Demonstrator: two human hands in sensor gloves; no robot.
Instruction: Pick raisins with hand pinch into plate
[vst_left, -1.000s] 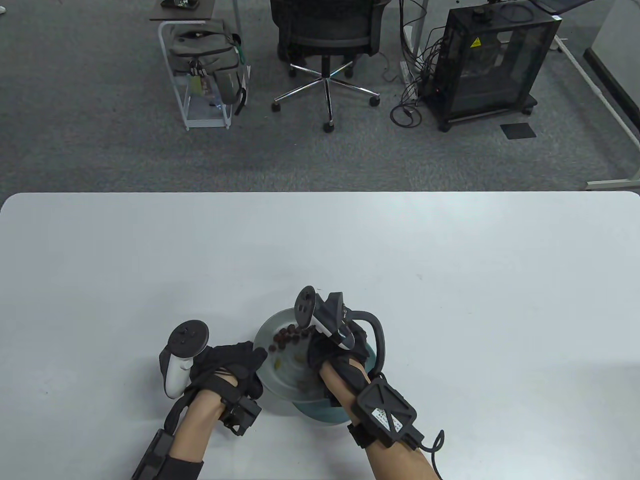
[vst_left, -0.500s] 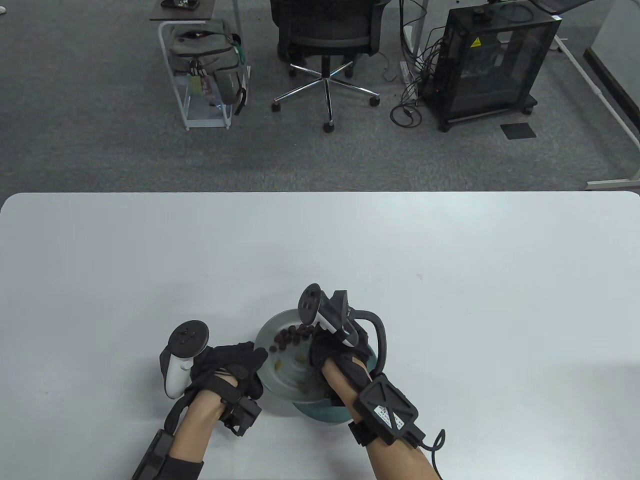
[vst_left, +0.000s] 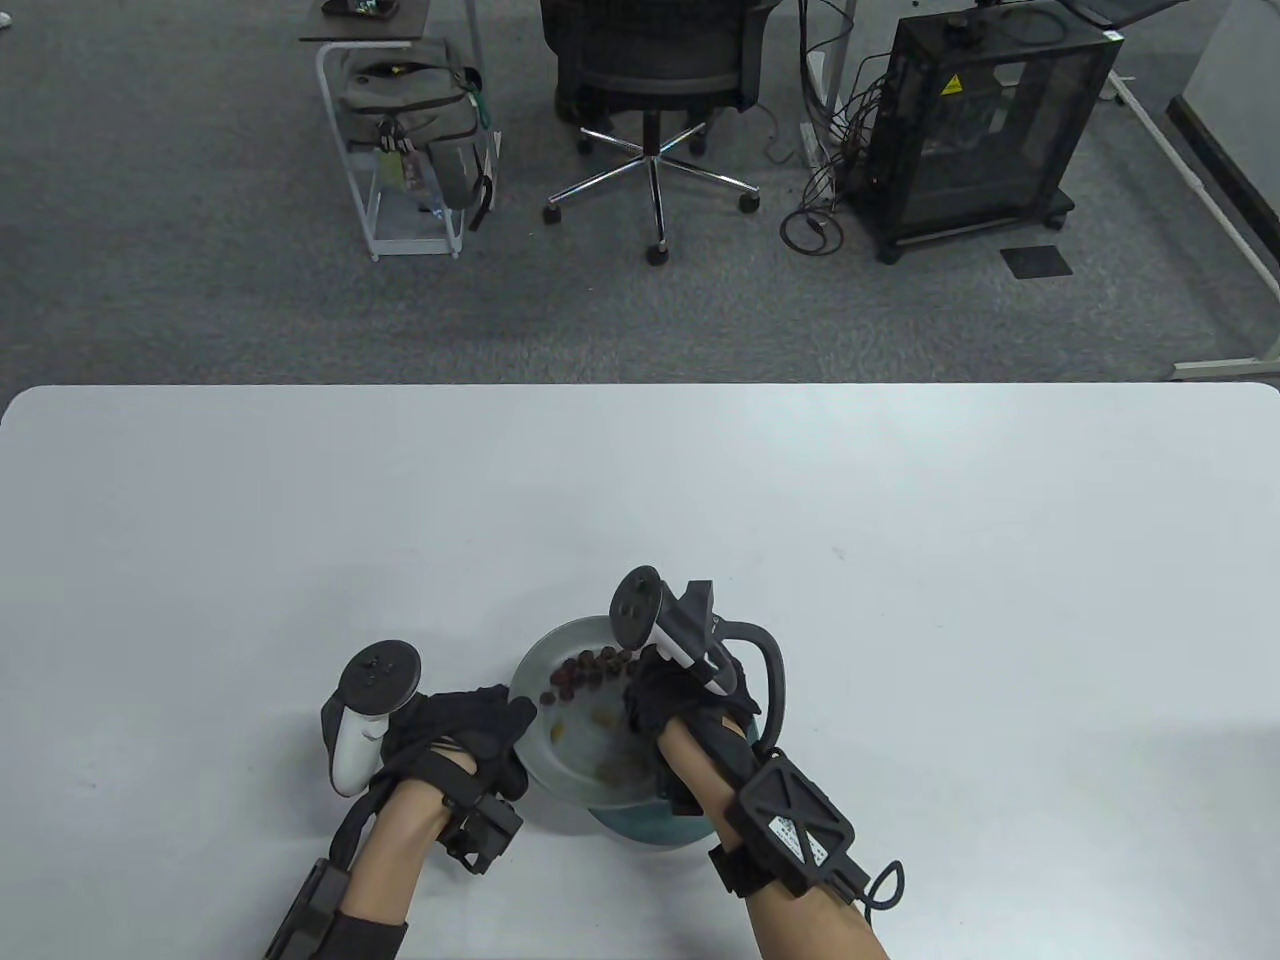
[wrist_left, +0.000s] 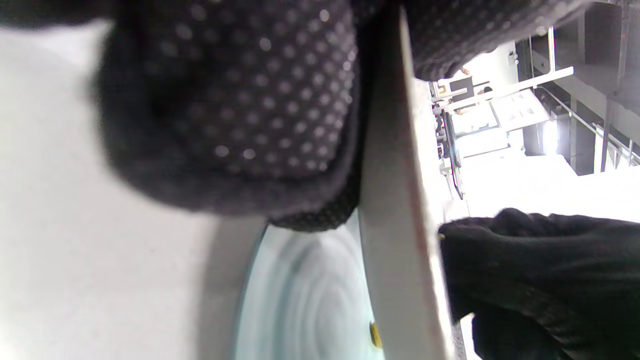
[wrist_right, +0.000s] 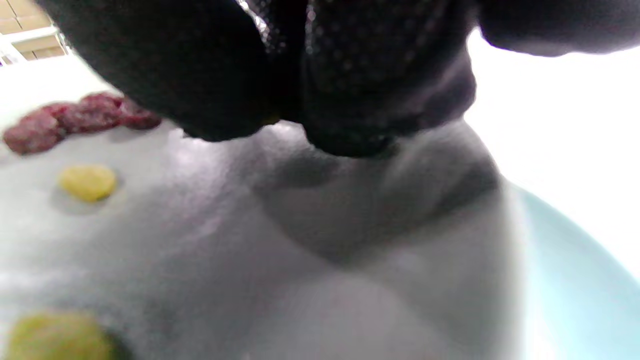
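A grey plate (vst_left: 560, 640) lies tilted over a teal plate (vst_left: 640, 825) near the table's front edge. Dark red raisins (vst_left: 585, 672) cluster at its far side, and yellow raisins (vst_left: 603, 716) lie in its middle. My left hand (vst_left: 515, 715) grips the grey plate's left rim (wrist_left: 390, 225) between thumb and fingers (wrist_left: 240, 110). My right hand (vst_left: 650, 700) hovers just above the grey plate (wrist_right: 300, 280). Its fingertips (wrist_right: 287, 120) are pinched together with a sliver of yellow between them. Dark raisins (wrist_right: 75, 117) and a yellow raisin (wrist_right: 87, 182) lie to their left.
The white table (vst_left: 900, 560) stretches far and to both sides of the plates. Beyond its far edge stand an office chair (vst_left: 650, 70), a rack with a backpack (vst_left: 410, 120) and a black cabinet (vst_left: 980, 120). The teal plate also shows in the wrist views (wrist_left: 300, 300) (wrist_right: 575, 280).
My right hand has shifted slightly right and away over the grey plate, uncovering more of the dark raisins. The left hand and both plates have stayed put.
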